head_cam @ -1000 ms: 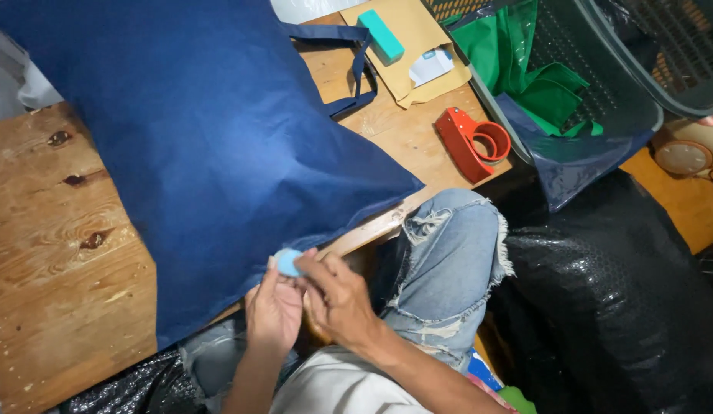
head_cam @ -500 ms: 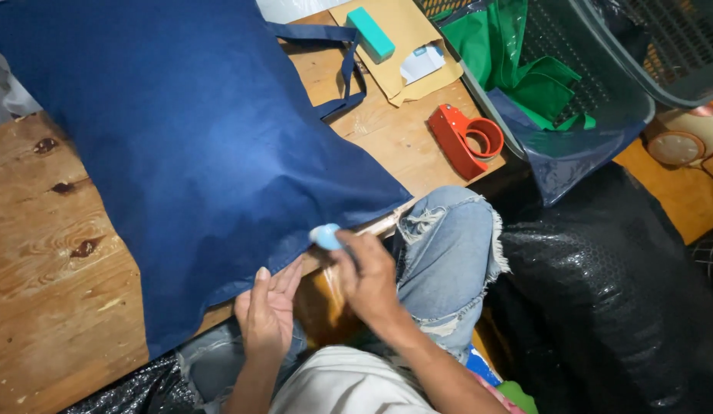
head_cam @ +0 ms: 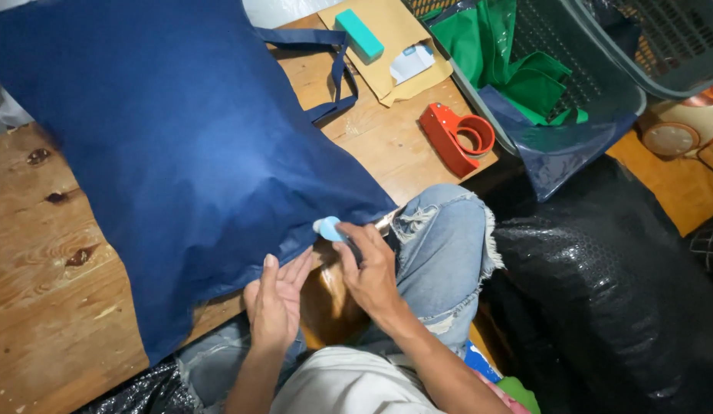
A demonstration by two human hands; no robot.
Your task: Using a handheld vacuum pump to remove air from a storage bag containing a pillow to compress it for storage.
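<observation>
Right hand (head_cam: 372, 268): fingers curled, grip pinched on a small light-blue object (head_cam: 328, 228) at the near edge of the navy bag (head_cam: 180, 153) | Left hand (head_cam: 276, 299): palm down, fingers straight under that edge, holding nothing | Bag lies on the desk (head_cam: 34, 307) | Object's kind unclear, partly hidden by fingers.

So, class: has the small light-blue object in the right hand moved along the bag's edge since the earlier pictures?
Yes. The light-blue object has travelled along the edge of the navy bag, away from the left hand, towards the bag's corner by the denim knee.
</observation>
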